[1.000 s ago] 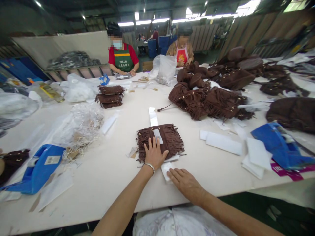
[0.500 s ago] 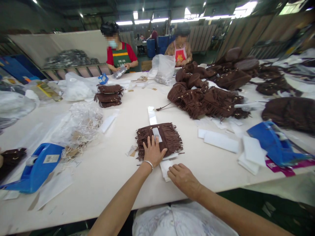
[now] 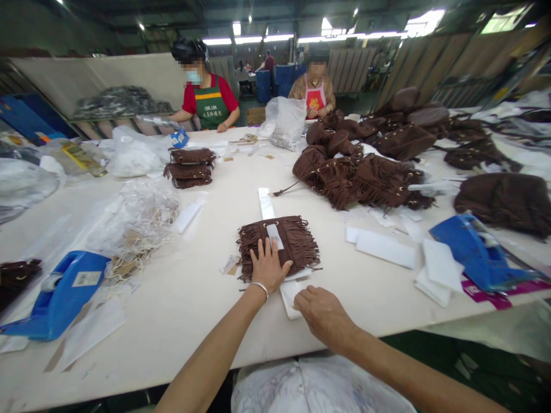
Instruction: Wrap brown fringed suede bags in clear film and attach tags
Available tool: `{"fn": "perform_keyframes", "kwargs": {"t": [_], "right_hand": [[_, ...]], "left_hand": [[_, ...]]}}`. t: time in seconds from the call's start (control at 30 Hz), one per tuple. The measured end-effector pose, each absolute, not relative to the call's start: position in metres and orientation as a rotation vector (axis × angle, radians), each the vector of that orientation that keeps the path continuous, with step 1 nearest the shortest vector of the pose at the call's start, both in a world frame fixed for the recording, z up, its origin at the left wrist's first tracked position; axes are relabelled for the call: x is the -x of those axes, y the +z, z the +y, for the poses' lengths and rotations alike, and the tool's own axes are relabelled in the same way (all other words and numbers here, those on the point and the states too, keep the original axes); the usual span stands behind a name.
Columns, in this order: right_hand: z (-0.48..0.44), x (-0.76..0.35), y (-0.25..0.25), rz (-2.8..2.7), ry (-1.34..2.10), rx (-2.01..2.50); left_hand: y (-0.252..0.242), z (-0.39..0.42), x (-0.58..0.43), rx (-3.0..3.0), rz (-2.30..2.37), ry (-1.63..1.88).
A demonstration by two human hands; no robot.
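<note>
A dark brown fringed bag [image 3: 297,244] lies flat on the table. My left hand [image 3: 269,265] presses on it with fingers spread, the fingertips at a small pale wrapped piece [image 3: 274,235] on its middle. A long white paper strip [image 3: 289,298] runs beneath the bag; its far end [image 3: 266,203] shows beyond the bag's top edge. My right hand [image 3: 322,310] is closed, its curled fingers on the right edge of the strip's near end. The fingertips there are partly hidden.
Brown fringed bags [image 3: 357,178] are heaped at the right, and a small stack [image 3: 189,167] stands at the left. Blue tape dispensers [image 3: 71,292] sit on both sides. White sheets [image 3: 385,248] and crumpled plastic [image 3: 146,215] lie about. Two co-workers stand across the table.
My left hand stays in place on the bag. My right hand shifts very slightly at the strip's end. The co-worker in the green apron reaches an item out sideways toward the picture's left.
</note>
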State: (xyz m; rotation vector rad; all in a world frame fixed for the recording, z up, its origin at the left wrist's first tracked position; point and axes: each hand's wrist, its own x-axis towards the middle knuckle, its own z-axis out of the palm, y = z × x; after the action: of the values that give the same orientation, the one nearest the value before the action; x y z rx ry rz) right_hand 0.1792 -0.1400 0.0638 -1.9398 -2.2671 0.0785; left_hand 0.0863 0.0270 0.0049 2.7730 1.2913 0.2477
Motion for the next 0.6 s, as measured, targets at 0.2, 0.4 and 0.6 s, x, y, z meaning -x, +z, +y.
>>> {"fn": "perform_keyframes", "kwargs": {"t": [0.2, 0.4, 0.6], "right_hand": [[-0.152, -0.179, 0.068, -2.307, -0.123, 1.853], [-0.174, -0.175, 0.052, -2.328, -0.365, 1.687], [-0.173, -0.18, 0.032, -2.27, -0.62, 1.555]], "left_hand": [[0.008, 0.027, -0.086, -2.764, 1.286, 0.221], [0.001, 0.025, -0.086, -2.793, 1.305, 0.312], [-0.008, 0.027, -0.088, -2.801, 1.337, 0.339]]}}
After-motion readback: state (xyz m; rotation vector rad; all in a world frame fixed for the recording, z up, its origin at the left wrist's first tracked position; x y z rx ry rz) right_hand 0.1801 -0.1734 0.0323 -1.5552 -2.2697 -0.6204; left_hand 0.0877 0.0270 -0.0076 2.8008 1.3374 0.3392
